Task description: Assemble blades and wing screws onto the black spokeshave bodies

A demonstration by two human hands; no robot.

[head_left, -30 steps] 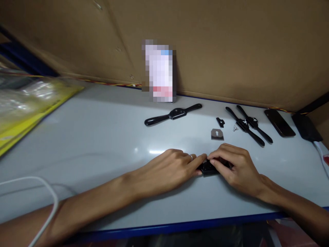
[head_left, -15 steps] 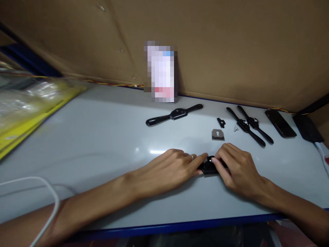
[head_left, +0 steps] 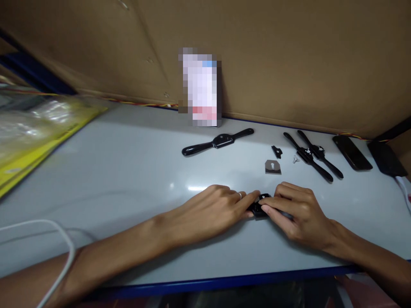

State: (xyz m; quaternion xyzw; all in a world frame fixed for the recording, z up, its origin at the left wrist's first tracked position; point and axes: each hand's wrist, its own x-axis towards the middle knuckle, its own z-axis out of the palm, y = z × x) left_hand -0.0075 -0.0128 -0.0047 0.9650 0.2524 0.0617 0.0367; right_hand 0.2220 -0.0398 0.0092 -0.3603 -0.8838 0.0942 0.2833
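A black spokeshave lies low over the grey table between my hands, its middle part showing. My left hand is closed on its left handle, and a ring shows on one finger. Thumb and forefinger of my right hand pinch at the middle of the tool, just below a small shiny spot; the rest of that hand covers the right handle. Beyond the hands lie a flat steel blade with a keyhole slot, a small black cap and a silver thumbscrew.
Another spokeshave body lies at the back, and two more spokeshaves side by side at the right. Farther right are a phone and a dark flat object. Yellow plastic packaging sits left; a white cable crosses my left forearm.
My right fingers have shifted slightly down and changed their pose at the middle of the spokeshave. The left hand keeps its hold.
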